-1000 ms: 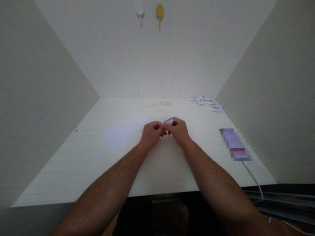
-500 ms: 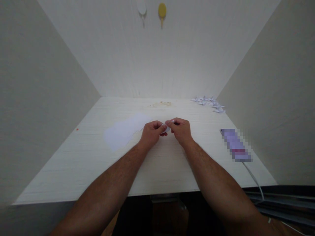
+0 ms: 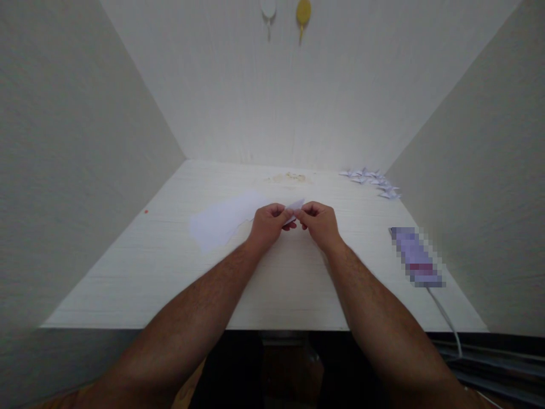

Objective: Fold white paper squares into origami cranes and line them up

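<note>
Over the middle of the white table (image 3: 281,284), a small folded piece of white paper (image 3: 297,204) is pinched between both hands. My left hand (image 3: 272,223) grips its left side with thumb and fingers closed. From the right, my right hand (image 3: 318,222) pinches its other side, the fingertips of both hands nearly meeting. One pointed end of the paper sticks up above the thumbs; the rest of it is hidden by fingers. Loose white paper sheets (image 3: 221,218) lie flat to the left of my left hand.
Several small folded paper cranes (image 3: 370,177) stand at the back right. A phone (image 3: 415,258), blurred out, lies on the right with a white cable (image 3: 445,318) running off the front edge. Walls enclose three sides; a yellow hook (image 3: 304,12) and a white hook (image 3: 268,10) hang behind.
The camera view has shifted slightly. The folded paper now shows a pointed end above my thumbs, where less of it showed before. Both hands remain closed on it.
</note>
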`<state>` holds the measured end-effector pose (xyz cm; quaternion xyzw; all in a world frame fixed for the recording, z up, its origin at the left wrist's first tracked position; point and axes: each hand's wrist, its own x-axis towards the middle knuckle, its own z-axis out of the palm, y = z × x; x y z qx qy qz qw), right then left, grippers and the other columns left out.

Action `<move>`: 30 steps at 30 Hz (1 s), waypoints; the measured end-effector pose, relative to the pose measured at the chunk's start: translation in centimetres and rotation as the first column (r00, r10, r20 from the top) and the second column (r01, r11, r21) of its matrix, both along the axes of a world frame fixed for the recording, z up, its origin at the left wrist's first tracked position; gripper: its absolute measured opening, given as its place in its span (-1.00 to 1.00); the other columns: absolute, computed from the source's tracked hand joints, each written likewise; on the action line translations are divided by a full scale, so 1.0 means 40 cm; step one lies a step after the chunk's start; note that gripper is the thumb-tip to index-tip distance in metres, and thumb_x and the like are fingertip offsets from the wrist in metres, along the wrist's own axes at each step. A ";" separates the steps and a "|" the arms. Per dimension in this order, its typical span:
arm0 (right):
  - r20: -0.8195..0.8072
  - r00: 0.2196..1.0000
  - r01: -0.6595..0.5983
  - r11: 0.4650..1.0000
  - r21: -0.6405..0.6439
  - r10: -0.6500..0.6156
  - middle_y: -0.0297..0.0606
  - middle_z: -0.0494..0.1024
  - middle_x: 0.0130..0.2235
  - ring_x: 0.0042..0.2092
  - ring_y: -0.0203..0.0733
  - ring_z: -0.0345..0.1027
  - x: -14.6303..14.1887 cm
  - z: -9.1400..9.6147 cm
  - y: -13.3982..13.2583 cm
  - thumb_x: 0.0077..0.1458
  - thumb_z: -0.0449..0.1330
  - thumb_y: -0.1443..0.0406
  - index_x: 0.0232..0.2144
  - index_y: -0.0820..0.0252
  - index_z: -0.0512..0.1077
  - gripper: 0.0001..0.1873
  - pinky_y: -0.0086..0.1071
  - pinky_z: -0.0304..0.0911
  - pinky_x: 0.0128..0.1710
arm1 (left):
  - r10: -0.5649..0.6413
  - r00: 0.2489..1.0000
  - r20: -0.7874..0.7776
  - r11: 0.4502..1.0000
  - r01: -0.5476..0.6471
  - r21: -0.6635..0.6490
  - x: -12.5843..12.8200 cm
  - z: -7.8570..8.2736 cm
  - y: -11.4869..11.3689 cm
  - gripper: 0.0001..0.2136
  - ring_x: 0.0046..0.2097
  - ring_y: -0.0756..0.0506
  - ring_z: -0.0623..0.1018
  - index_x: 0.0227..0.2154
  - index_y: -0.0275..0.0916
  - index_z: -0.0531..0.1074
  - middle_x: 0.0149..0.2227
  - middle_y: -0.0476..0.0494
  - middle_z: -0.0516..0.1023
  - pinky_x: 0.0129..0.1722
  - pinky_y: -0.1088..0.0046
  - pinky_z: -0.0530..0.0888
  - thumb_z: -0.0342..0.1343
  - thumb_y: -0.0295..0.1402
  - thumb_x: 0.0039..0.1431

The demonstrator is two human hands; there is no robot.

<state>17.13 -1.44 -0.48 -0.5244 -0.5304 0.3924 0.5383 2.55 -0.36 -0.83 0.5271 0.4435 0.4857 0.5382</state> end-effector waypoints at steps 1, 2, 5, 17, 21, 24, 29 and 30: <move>0.007 1.000 0.017 1.000 0.000 -0.017 -0.42 0.39 -0.66 -0.62 -0.36 0.20 0.000 0.000 0.000 -0.11 0.33 0.17 -0.57 0.20 0.43 -0.77 -0.44 0.09 -0.62 | -0.020 1.000 0.015 1.000 0.020 -0.005 0.000 0.000 0.000 -0.74 -0.50 -0.04 0.57 -0.49 -0.32 0.45 -0.53 -0.14 0.57 -0.48 0.47 0.47 0.30 -0.20 -0.02; 0.009 0.999 0.032 0.999 0.001 -0.032 -0.42 0.39 -0.66 -0.62 -0.36 0.19 0.001 0.000 0.001 -0.10 0.32 0.18 -0.57 0.20 0.44 -0.78 -0.44 0.09 -0.62 | -0.047 0.999 0.024 0.999 0.047 -0.010 0.000 0.001 0.000 -0.74 -0.49 -0.04 0.57 -0.48 -0.32 0.45 -0.52 -0.15 0.58 -0.48 0.47 0.47 0.31 -0.21 -0.03; 0.016 0.999 0.044 0.999 0.010 -0.044 -0.42 0.41 -0.65 -0.63 -0.38 0.19 0.003 0.000 0.001 -0.10 0.31 0.19 -0.54 0.21 0.46 -0.80 -0.45 0.10 -0.62 | -0.103 0.994 0.040 0.994 0.103 -0.019 -0.002 0.002 0.001 -0.74 -0.50 -0.03 0.56 -0.45 -0.34 0.44 -0.52 -0.15 0.58 -0.46 0.47 0.48 0.33 -0.25 -0.06; -0.034 0.999 0.042 0.994 0.099 -0.039 -0.43 0.45 -0.50 -0.52 -0.33 0.34 -0.001 -0.023 0.014 -0.16 0.34 0.27 -0.38 0.16 0.36 -0.73 -0.43 0.27 -0.55 | -0.013 0.989 0.144 1.000 0.017 -0.026 0.005 -0.007 0.007 -0.73 -0.42 -0.06 0.60 -0.32 -0.32 0.42 -0.47 -0.12 0.60 -0.36 0.40 0.54 0.31 -0.30 -0.07; 0.186 0.956 0.162 0.938 0.307 -0.226 -0.35 0.46 -0.42 -0.45 -0.31 0.32 -0.002 -0.012 -0.003 -0.05 0.28 0.29 -0.42 0.15 0.40 -0.88 -0.38 0.30 -0.48 | 0.060 0.998 -0.007 0.998 -0.060 0.023 -0.002 -0.004 0.008 -0.81 -0.47 -0.02 0.54 -0.38 -0.31 0.45 -0.51 -0.07 0.56 -0.45 0.47 0.47 0.24 -0.31 -0.03; 0.317 0.899 0.104 0.851 0.516 -0.302 -0.22 0.49 -0.21 -0.24 -0.20 0.38 0.002 -0.004 -0.012 0.01 0.25 0.34 -0.30 0.10 0.49 -0.86 -0.31 0.37 -0.36 | 0.127 0.961 -0.245 0.982 -0.087 0.169 -0.010 -0.003 0.009 -0.86 -0.48 0.02 0.47 -0.43 -0.29 0.51 -0.52 -0.02 0.53 -0.48 0.52 0.37 0.21 -0.30 -0.01; 0.457 0.828 -0.005 0.810 0.587 -0.326 -0.25 0.53 -0.33 -0.18 -0.12 0.37 0.012 -0.010 -0.003 0.06 0.25 0.35 -0.40 0.05 0.52 -0.93 -0.15 0.34 -0.14 | 0.159 0.911 -0.381 0.959 -0.050 0.280 -0.016 -0.003 0.010 -0.82 -0.41 0.00 0.48 -0.41 -0.27 0.55 -0.45 -0.03 0.58 -0.41 0.50 0.37 0.19 -0.25 0.04; 0.468 0.827 -0.015 0.819 0.573 -0.312 -0.26 0.53 -0.35 -0.20 -0.12 0.37 0.013 -0.010 -0.002 0.07 0.25 0.35 -0.41 0.06 0.52 -0.93 -0.16 0.34 -0.15 | 0.157 0.907 -0.391 0.957 -0.042 0.287 -0.016 -0.004 0.009 -0.82 -0.41 -0.01 0.48 -0.40 -0.27 0.55 -0.45 -0.03 0.58 -0.41 0.50 0.37 0.19 -0.25 0.05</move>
